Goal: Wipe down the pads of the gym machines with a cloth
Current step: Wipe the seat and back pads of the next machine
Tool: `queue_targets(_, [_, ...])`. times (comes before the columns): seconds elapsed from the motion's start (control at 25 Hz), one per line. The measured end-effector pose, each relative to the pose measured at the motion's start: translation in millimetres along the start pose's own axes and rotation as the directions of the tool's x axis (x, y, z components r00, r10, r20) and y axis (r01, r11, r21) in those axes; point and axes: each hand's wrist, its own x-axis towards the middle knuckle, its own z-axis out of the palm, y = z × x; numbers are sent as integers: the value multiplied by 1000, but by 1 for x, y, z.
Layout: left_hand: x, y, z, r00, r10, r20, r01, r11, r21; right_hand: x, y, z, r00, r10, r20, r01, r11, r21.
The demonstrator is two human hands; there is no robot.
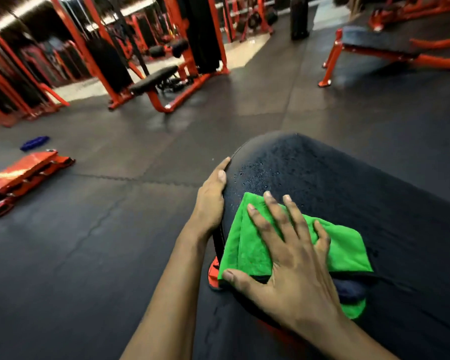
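Head view: green microfiber cloth (257,245), folded, lies on the near left part of a big black upholstered pad (348,183) that fills the lower right of the frame. A dark blue underside of the cloth peeks out at its near edge. Right hand (294,261) is flat on top of the cloth, palm down, fingers straight and spread, thumb out at the cloth's near left corner; it presses and grips nothing. Left hand (211,201) rests against the pad's left rim just beside the cloth, not touching it; thumb and forefinger lie fairly straight along the rim, the other fingers are hidden behind the edge, and it holds no object. Water droplets (260,172) speckle the pad surface beyond the cloth, toward the rounded far end. A bit of red frame (213,275) shows under the pad's left edge, below the cloth. Dark rubber floor mats (89,242) with interlocking seams lie all around. On the floor at far left is a flat red metal piece (24,172), with a small blue object (34,143) just behind it; can't tell what either is. Further back left is a red-framed machine with a black seat pad (153,79) and black roller pads (178,45) above it. At upper right is a red-legged bench with a dark top (374,42). The background is blurred.
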Motion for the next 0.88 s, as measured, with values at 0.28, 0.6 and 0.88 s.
queue_targets(0.28, [-11,8,8,991,-94,-97,62,956,-288,-12,5,1,995,-86,59,89,994,-57])
queue_targets(0.6, [-70,14,-23,953,102,-285,-131,988,-87,7,-3,8,997,-32,77,36,998,-60])
queue_targets(0.88, [-97,31,-12,896,159,-415,-182,983,-16,146,3,17,991,8,131,-5,1000,-19])
